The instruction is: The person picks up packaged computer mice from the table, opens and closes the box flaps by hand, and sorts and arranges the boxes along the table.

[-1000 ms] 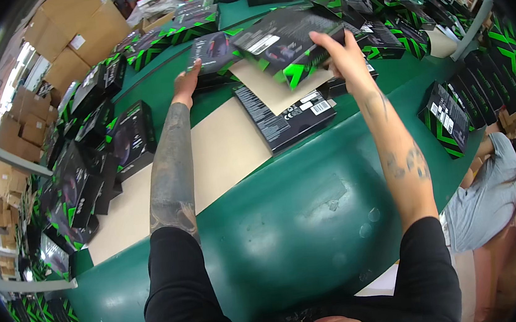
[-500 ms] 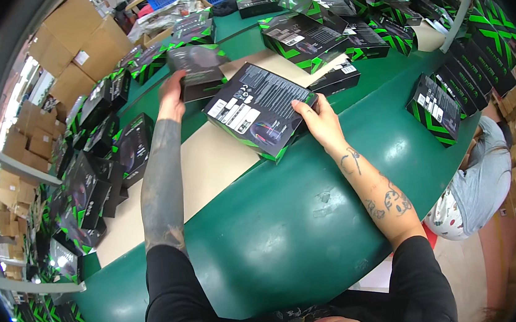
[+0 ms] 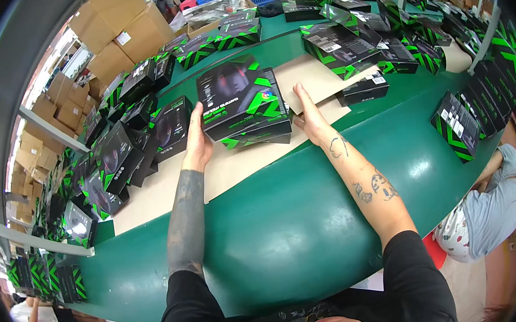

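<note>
A black and green computer mouse box (image 3: 234, 95) lies picture side up in front of me. Another black box (image 3: 280, 139) shows beneath it, slightly out of line, with its edge sticking out at the right. My left hand (image 3: 197, 141) lies stretched along the left side of this stack, its fingertips by the upper box. At the right side, my right hand (image 3: 311, 116) is held with its fingers extended and a narrow gap between palm and boxes. Under the stack, a tan cardboard sheet (image 3: 168, 194) covers part of the green table (image 3: 276, 221).
Similar boxes (image 3: 117, 154) are heaped along the left, with more (image 3: 340, 47) at the back right. A row of upright boxes (image 3: 456, 123) stands at the right edge. Metal posts (image 3: 53, 130) rise at the table's sides. A person (image 3: 484, 220) sits bent over at the right.
My right hand has let go of the box it held back side up. Two boxes are now stacked between my hands, the upper one picture side up. The view has shifted.
</note>
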The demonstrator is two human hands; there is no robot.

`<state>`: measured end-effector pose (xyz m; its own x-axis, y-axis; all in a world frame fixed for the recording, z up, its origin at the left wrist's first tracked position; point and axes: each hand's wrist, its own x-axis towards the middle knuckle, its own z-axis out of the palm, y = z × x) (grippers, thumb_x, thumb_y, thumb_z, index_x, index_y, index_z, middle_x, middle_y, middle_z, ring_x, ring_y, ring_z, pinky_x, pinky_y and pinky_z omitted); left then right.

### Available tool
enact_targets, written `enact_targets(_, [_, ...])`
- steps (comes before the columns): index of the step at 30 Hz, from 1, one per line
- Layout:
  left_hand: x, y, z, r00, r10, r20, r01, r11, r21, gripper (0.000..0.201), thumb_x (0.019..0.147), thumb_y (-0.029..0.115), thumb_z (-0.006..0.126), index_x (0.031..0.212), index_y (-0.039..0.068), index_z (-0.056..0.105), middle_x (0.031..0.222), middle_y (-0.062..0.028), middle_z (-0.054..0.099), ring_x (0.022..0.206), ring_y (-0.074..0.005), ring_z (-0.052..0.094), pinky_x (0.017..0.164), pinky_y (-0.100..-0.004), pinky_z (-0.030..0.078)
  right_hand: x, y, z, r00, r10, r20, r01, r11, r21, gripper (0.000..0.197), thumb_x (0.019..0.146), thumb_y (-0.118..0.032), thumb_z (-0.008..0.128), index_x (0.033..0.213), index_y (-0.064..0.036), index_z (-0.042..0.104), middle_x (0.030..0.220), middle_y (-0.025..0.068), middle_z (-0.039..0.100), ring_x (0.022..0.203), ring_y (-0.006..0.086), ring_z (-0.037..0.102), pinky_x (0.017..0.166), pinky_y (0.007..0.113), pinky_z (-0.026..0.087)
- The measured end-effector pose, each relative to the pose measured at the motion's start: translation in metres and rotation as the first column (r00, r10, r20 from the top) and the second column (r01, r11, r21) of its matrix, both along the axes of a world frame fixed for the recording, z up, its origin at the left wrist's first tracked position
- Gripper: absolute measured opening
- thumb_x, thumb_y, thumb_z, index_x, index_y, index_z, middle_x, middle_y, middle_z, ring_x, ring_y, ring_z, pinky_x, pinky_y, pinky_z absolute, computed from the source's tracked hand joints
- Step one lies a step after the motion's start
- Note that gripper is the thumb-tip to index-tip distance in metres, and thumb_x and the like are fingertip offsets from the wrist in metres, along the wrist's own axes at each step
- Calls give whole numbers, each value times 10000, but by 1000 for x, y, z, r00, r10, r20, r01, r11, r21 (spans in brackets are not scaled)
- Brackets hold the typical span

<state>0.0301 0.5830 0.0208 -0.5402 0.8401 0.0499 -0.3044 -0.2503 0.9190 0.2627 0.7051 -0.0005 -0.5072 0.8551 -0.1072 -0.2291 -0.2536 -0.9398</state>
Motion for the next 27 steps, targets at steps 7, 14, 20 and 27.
enact_targets(7, [21, 10, -14, 964, -160, 215, 169, 985, -27, 815, 824, 747, 368, 1303, 98, 479, 1249, -102, 556, 1083, -246, 578, 918, -404, 478, -31, -31, 35, 996, 79, -39, -83, 992, -98, 835, 821, -680, 466, 1415, -103, 363, 1481, 127, 294, 1351, 252, 261, 1104, 425, 171])
enact_targets(14, [50, -111, 44, 986, 139, 92, -136, 990, -36, 750, 880, 681, 352, 1354, 103, 421, 1277, -106, 527, 1143, -212, 536, 962, -371, 446, -16, -114, 64, 932, 261, -251, -292, 951, -97, 668, 850, -623, 454, 1313, -143, 454, 1327, 48, 473, 1224, 213, 420, 1033, 400, 308])
enact_targets(20, [78, -264, 16, 984, 168, -62, -177, 963, -203, 684, 967, 502, 364, 1467, 65, 200, 1395, -134, 425, 1236, -234, 458, 1051, -348, 339, 39, -193, 76, 662, 733, -155, -736, 596, -321, 576, 870, -512, 560, 1305, -154, 444, 1261, 49, 514, 1170, 235, 469, 916, 505, 409])
enact_targets(27, [112, -279, 17, 936, 307, -171, -336, 924, -181, 768, 814, 114, 660, 1445, 17, 232, 1134, -158, 583, 1059, -197, 557, 949, -314, 409, 108, -163, 56, 833, 551, 46, -529, 818, -225, 537, 840, -297, 631, 1286, -46, 470, 1123, 84, 597, 1008, 216, 591, 817, 467, 508])
